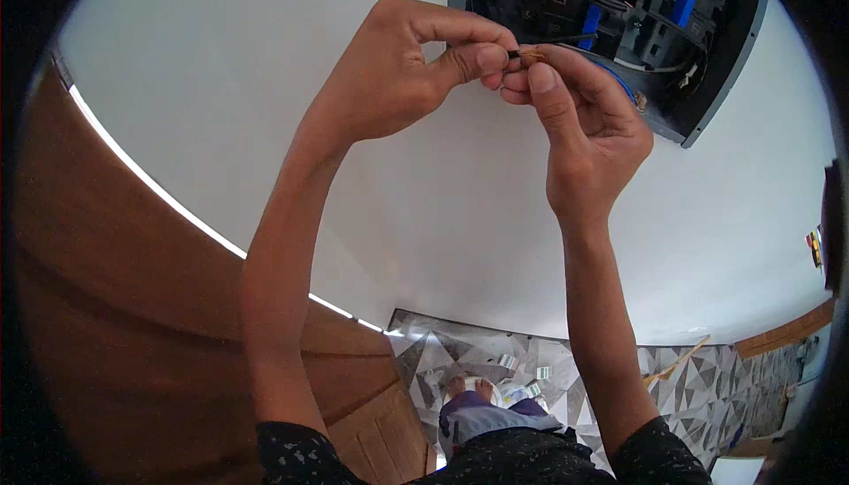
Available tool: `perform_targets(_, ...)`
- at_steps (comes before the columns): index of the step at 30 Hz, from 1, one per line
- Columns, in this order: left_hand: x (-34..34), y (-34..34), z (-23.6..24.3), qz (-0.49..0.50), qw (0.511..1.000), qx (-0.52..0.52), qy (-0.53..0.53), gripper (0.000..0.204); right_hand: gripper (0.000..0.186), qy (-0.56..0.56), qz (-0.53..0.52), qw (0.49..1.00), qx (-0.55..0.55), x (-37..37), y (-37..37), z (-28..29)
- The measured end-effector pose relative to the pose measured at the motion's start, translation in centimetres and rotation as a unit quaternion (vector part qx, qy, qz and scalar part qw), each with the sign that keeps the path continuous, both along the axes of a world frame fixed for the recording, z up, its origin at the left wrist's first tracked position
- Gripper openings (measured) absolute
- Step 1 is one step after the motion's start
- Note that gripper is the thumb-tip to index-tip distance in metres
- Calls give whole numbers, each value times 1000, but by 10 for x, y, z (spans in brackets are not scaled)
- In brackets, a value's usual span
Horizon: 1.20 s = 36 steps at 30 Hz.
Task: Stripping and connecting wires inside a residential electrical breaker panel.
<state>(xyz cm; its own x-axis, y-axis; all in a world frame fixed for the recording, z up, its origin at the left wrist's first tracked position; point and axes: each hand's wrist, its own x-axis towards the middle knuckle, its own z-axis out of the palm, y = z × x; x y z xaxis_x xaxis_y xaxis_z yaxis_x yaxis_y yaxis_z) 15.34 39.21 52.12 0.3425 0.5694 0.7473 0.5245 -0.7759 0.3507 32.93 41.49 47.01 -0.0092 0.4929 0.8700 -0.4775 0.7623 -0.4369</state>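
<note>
At the upper middle, my left hand [402, 74] is closed, thumb and forefinger pinching a short black wire [515, 54] near its end. Frayed copper strands [532, 55] stick out of that end toward the right. My right hand [592, 131] is closed around these strands, its thumb and curled fingers at their tips. Both hands are just in front of an open dark electrical panel [707, 43] on the white wall, with black cables, two blue components [683, 3] and a blue wire [623, 83] behind the fingers.
A brown wooden door [106, 237] runs down the left. Below are a patterned tile floor [681, 370], my bare feet [484, 388] on a white support, small pale packs [543, 372] beside them and a long wooden stick [681, 359] at the right.
</note>
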Motion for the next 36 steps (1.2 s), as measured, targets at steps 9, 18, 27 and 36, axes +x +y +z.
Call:
perform_targets(9,-1,-3,-4,-29,999,8,-17,21,14,-16,-1,999,28,-3,7,-3)
perform_targets(18,1,-6,-3,-28,999,24,-17,10,14,-19,87,996,-28,7,8,-10)
perform_targets(27,-4,-3,-5,-73,994,55,62,20,12,-209,165,961,-70,45,12,6)
perform_targets(36,0,-8,-2,-29,989,34,138,25,10,-399,168,887,-162,52,21,32)
